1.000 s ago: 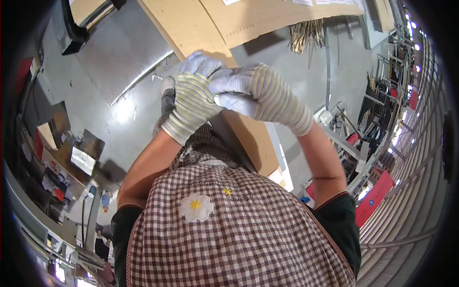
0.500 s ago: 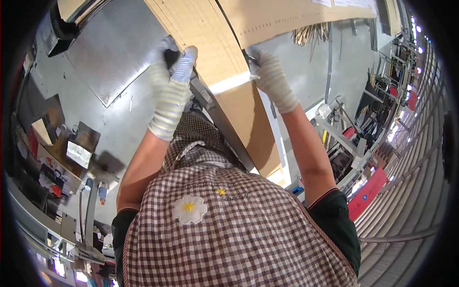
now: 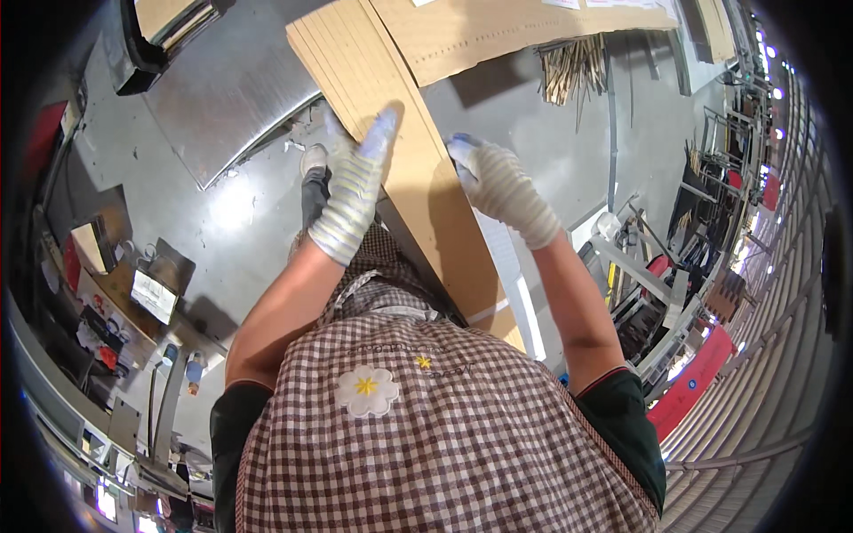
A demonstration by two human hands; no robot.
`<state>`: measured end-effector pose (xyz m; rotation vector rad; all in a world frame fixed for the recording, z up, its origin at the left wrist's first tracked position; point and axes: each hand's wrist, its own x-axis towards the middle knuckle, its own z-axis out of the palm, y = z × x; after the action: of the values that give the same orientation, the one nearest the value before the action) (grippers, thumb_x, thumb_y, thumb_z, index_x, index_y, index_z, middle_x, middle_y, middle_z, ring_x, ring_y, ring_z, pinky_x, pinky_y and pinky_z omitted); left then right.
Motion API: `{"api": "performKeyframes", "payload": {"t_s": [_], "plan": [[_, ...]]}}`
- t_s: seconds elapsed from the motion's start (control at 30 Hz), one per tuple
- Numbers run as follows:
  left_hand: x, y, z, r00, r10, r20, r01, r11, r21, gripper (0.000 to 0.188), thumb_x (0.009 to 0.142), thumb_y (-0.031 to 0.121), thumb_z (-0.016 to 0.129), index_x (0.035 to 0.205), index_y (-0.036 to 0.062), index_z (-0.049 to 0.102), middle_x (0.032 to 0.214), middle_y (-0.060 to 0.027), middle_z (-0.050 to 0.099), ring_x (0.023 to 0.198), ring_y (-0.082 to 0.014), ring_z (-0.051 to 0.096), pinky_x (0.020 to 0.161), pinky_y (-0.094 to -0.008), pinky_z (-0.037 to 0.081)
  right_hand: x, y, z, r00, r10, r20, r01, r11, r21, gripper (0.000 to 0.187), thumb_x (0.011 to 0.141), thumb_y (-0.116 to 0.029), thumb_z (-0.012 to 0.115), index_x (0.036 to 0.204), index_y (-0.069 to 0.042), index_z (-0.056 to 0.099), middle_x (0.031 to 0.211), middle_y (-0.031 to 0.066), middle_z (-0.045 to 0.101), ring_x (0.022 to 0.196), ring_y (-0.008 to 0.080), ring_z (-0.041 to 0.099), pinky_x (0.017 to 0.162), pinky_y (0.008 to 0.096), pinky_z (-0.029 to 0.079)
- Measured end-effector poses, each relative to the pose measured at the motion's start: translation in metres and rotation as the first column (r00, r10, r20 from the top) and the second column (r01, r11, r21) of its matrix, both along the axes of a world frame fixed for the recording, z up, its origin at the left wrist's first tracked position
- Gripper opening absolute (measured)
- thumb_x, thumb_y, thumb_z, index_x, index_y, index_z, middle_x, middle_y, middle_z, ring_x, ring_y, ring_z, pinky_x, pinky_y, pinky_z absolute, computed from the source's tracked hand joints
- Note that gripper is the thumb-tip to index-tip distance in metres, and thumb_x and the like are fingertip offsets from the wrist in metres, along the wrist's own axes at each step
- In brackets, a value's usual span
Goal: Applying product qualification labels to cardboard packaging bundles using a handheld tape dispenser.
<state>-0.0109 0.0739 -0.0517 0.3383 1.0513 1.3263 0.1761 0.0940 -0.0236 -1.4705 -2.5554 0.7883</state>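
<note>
A long, narrow brown cardboard piece (image 3: 413,147) slants from the upper left down toward my apron, with parallel lines along its far part. My left hand (image 3: 355,182), in a striped knit glove with bluish fingertips, grips its left edge. The thumb lies on top, and the other fingers are partly hidden beyond the edge. At the opposite edge is my right hand (image 3: 499,182), in a matching glove, with its fingers curled in against the cardboard's side. Their tips are partly hidden.
A wider brown sheet (image 3: 506,35) with papers on it lies at the far side. Beyond my right hand hangs a bundle of thin strips (image 3: 573,71). A metal plate (image 3: 222,98) is at the upper left, and a cluttered bench (image 3: 120,302) stands left. Frames and equipment (image 3: 653,266) are at right.
The cardboard has slid toward me, and its far end now shows. My left hand has moved right and nearer along its edge; my right hand has come slightly nearer.
</note>
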Motion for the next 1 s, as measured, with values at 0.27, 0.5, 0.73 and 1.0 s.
{"api": "performKeyframes", "payload": {"t_s": [0.27, 0.5, 0.73, 1.0], "plan": [[-0.015, -0.031, 0.044, 0.956, 0.053, -0.288, -0.001, 0.984, 0.178, 0.062, 0.078, 0.019, 0.08, 0.127, 0.0011, 0.047, 0.112, -0.0118, 0.059, 0.113, -0.024, 0.054, 0.097, -0.0376, 0.048, 0.008, 0.012, 0.059, 0.999, -0.016, -0.035, 0.016, 1.0, -0.005, 0.021, 0.086, -0.016, 0.055, 0.103, -0.007, 0.063, 0.087, 0.017, 0.066, 0.077, 0.0355, 0.064, 0.071, 0.0426, 0.052], [-0.053, -0.065, 0.02, 0.965, -0.124, -0.232, 0.137, 0.99, 0.042, 0.024, 0.087, 0.024, 0.073, 0.091, 0.0034, 0.061, 0.083, -0.0043, 0.064, 0.07, -0.0108, 0.058, 0.067, -0.0245, 0.049, -0.035, 0.03, 0.109, 0.963, 0.239, 0.124, -0.224, 0.966, -0.125, 0.026, 0.087, -0.026, 0.064, 0.106, -0.008, 0.066, 0.081, 0.0116, 0.068, 0.064, 0.0287, 0.065, 0.064, 0.0396, 0.051], [-0.034, -0.05, -0.086, 0.993, 0.115, 0.017, -0.116, 0.984, 0.132, 0.027, 0.088, 0.013, 0.069, 0.109, 0.0035, 0.056, 0.106, -0.0055, 0.06, 0.089, -0.0144, 0.061, 0.079, -0.0248, 0.05, -0.028, -0.011, 0.039, 0.987, -0.148, -0.061, 0.158, 0.848, 0.506, 0.021, 0.075, -0.022, 0.076, 0.09, -0.012, 0.066, 0.094, 0.0071, 0.06, 0.086, 0.0313, 0.057, 0.074, 0.0442, 0.045], [-0.098, -0.004, -0.114, 0.945, -0.277, -0.173, 0.305, 0.939, 0.16, 0.045, 0.087, 0.013, 0.07, 0.127, 0.003, 0.053, 0.121, -0.009, 0.058, 0.103, -0.018, 0.06, 0.086, -0.0271, 0.052, -0.152, -0.096, 0.05, 0.963, -0.098, -0.25, 0.203, 0.875, 0.44, 0.068, 0.061, -0.021, 0.086, 0.115, -0.008, 0.046, 0.113, 0.0177, 0.045, 0.107, 0.0369, 0.046, 0.09, 0.0487, 0.039]]}}
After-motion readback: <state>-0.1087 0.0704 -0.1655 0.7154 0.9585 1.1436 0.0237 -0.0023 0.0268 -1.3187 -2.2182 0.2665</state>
